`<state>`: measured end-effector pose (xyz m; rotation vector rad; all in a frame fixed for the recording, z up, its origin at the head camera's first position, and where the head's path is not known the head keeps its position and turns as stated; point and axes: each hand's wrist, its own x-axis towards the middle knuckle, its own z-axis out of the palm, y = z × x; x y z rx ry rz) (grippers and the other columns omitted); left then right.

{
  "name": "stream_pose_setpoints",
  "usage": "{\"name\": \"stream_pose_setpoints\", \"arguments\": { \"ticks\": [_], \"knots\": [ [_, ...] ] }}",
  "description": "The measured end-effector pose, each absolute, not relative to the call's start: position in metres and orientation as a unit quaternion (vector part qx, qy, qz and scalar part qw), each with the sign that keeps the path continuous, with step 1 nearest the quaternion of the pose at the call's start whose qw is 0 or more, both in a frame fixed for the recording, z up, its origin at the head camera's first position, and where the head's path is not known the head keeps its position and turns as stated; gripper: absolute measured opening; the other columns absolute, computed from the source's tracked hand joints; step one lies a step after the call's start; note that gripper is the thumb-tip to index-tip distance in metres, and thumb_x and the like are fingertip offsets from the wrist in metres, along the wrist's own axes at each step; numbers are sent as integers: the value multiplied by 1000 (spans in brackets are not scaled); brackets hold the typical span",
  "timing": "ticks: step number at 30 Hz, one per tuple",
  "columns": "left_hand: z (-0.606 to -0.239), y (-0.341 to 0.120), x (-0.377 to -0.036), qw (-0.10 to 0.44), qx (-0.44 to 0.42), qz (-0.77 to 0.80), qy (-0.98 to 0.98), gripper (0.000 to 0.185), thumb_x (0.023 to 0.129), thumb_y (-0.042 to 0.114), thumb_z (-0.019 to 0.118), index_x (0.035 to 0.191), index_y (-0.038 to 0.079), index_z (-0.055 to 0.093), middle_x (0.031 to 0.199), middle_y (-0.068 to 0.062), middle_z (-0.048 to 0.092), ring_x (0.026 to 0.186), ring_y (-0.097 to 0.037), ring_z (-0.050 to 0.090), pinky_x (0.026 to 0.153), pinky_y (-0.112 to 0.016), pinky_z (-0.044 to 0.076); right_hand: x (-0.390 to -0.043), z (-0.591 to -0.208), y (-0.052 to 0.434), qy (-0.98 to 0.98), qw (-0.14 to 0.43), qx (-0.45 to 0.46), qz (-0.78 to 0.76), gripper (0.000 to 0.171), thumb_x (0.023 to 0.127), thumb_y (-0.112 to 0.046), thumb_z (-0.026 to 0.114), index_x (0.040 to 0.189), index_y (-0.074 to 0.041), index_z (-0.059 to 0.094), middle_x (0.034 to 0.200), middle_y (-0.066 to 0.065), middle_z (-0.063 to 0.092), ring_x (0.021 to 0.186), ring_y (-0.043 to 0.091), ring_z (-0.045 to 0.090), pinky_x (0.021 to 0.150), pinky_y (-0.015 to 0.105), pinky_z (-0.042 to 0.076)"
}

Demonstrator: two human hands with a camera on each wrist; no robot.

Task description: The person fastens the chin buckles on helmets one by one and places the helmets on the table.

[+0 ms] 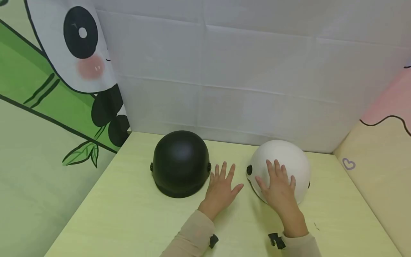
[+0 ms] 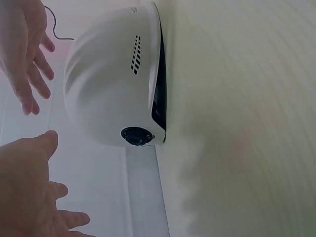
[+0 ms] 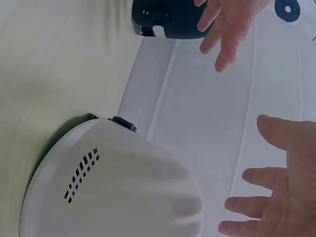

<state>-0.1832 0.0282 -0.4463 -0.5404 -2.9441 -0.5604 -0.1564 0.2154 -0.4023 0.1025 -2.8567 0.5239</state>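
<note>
A black helmet [image 1: 180,164] and a white helmet [image 1: 282,160] sit dome-up on a pale green table [image 1: 128,214]. My left hand [image 1: 221,184] is open with its fingers spread. It is low over the table in the gap between the two helmets, just right of the black one. My right hand [image 1: 278,182] is open above the near side of the white helmet. In the right wrist view a gap shows between the right hand [image 3: 281,197] and the white helmet [image 3: 113,192]. The white helmet [image 2: 113,84] has a vent grille and a black side knob.
A white cloth backdrop [image 1: 257,71] closes the far edge right behind the helmets. A panda curtain [image 1: 64,71] hangs on the left and a cream wall [image 1: 379,171] stands on the right. Bare tabletop lies in front of the black helmet.
</note>
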Motion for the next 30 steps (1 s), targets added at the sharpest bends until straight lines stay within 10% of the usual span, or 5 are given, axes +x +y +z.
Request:
{"name": "stream_pose_setpoints", "arguments": {
  "ticks": [30],
  "knots": [
    [-462, 59, -191, 29, -216, -244, -945, 69, 91, 53, 39, 146, 21, 11, 148, -12, 12, 131, -37, 14, 101, -46, 21, -161, -401, 249, -967, 150, 3, 205, 70, 91, -49, 43, 142, -6, 22, 142, 26, 19, 127, 46, 14, 92, 66, 7]
  ]
}}
